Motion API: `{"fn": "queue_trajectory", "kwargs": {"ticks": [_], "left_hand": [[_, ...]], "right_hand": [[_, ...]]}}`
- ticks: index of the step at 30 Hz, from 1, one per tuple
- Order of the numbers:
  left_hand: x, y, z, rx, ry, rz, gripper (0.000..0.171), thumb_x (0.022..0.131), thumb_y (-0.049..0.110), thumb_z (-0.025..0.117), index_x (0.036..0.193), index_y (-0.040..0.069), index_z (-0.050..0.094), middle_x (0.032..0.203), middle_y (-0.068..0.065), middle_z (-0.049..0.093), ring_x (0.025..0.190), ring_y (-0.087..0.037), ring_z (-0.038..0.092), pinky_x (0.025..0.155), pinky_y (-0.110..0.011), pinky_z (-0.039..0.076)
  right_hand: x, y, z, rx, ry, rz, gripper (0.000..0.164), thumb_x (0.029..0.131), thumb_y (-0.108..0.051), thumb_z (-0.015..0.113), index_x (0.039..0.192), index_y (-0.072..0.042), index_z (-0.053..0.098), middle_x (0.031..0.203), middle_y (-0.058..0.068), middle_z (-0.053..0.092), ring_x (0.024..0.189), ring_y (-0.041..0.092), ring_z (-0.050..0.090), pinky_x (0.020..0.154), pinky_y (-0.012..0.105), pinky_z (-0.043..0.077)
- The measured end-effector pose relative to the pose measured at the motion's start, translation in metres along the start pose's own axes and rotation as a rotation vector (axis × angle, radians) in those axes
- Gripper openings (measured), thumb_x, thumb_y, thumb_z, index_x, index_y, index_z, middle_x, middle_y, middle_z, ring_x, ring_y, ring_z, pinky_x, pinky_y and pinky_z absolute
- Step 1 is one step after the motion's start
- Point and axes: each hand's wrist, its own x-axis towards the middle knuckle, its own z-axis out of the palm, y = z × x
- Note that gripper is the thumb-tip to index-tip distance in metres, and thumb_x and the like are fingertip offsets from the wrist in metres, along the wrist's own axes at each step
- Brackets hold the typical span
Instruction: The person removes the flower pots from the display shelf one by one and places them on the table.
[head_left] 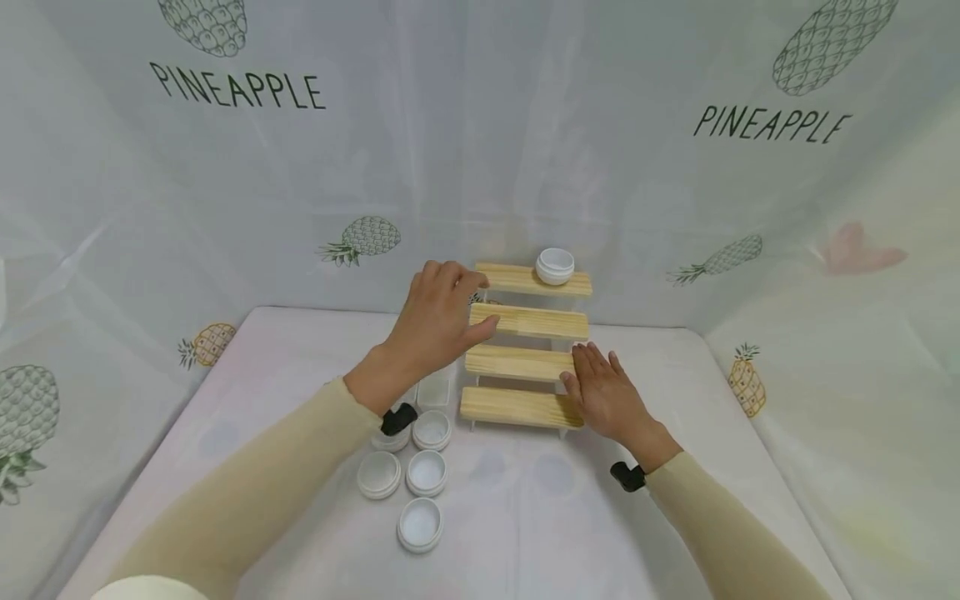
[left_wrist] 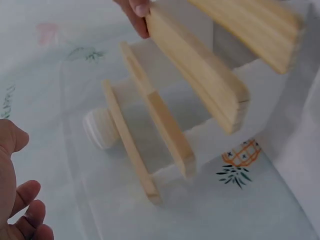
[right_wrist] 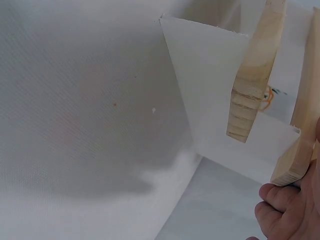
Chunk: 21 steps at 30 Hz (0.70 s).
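Note:
A four-tier display rack with wooden planks (head_left: 522, 407) on white side panels stands in the middle of the table. On its top plank sits a small round white pot (head_left: 555, 267), open side up. My left hand (head_left: 442, 321) hovers by the left end of the upper planks, thumb apart from loosely bent fingers, with nothing in it. In the left wrist view, its fingers (left_wrist: 30, 220) are away from the wood. At the rack's right side my right hand (head_left: 606, 396) rests against the plank ends, fingers straight; the right wrist view has its fingertips (right_wrist: 270, 200) right at one plank end.
Several small white pots (head_left: 420, 525) are grouped left of the rack's front, partly under my left forearm. Behind them, a square whitish container (head_left: 433, 390) sits beside the rack. A pineapple-print cloth (head_left: 480, 150) hangs close behind the table (head_left: 525, 533).

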Motion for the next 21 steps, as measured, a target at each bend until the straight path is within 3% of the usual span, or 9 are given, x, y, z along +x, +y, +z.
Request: {"fn": "queue_trajectory", "kwargs": {"ticks": [5,11,21], "left_hand": [[0.037,0.004,0.023,0.046,-0.108,-0.065,0.052,0.097,0.044,0.075,0.132,0.007,0.064,0.121,-0.014,0.063,0.104,-0.035,0.055,0.087,-0.047,0.048],[0.072,0.003,0.052,0.092,-0.246,-0.155,0.065,0.098,0.057,0.068,0.141,0.009,0.058,0.129,-0.011,0.060,0.113,-0.033,0.051,0.095,-0.047,0.046],[0.110,0.007,0.087,0.126,-0.299,-0.181,0.075,0.093,0.071,0.065,0.137,0.011,0.060,0.129,-0.011,0.060,0.122,-0.034,0.049,0.099,-0.050,0.041]], "right_hand": [[0.000,-0.002,-0.003,-0.007,-0.030,0.015,0.070,0.116,-0.044,0.024,0.160,0.010,0.031,0.167,0.028,0.032,0.158,0.044,0.025,0.126,0.065,0.018],[-0.001,-0.001,-0.001,-0.008,-0.036,0.016,0.070,0.116,-0.045,0.022,0.160,0.009,0.032,0.167,0.027,0.033,0.159,0.044,0.025,0.126,0.065,0.017],[-0.001,-0.001,-0.002,0.004,-0.021,0.015,0.069,0.116,-0.044,0.026,0.159,0.009,0.033,0.167,0.027,0.034,0.158,0.043,0.027,0.126,0.065,0.019]]}}
